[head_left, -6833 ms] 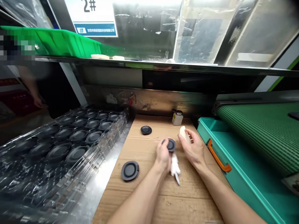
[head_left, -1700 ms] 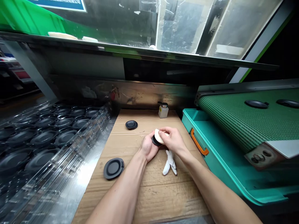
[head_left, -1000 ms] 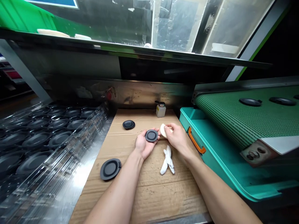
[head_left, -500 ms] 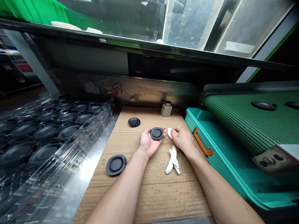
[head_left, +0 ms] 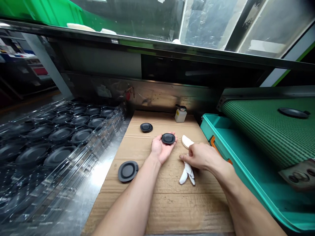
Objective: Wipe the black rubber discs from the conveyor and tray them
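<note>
My left hand (head_left: 164, 148) is palm up over the cardboard, holding a small black lid-like disc (head_left: 168, 138) with a tab. My right hand (head_left: 203, 156) is closed, its thumb and fingers over the upper end of a white twisted cloth (head_left: 187, 173). The fingertips cover that end, and the contact is partly hidden. Just beyond the right knuckles lies a white rounded pad (head_left: 187, 141). Left of my forearm is a larger black disc (head_left: 127, 171). Farther back sits a small stack of black discs (head_left: 146, 127).
Cardboard (head_left: 177, 209) covers the work surface. A small pump bottle (head_left: 180, 114) stands at its back. At right are a teal bin (head_left: 242, 183) with an orange handle and a green conveyor belt (head_left: 268, 124) carrying a black disc. Clear trays of black parts (head_left: 61, 134) lie at left.
My right hand has let go of the white pad, now lying on the cardboard, and moved nearer to me onto the white cloth. My left hand still holds the disc. The view has shifted slightly.
</note>
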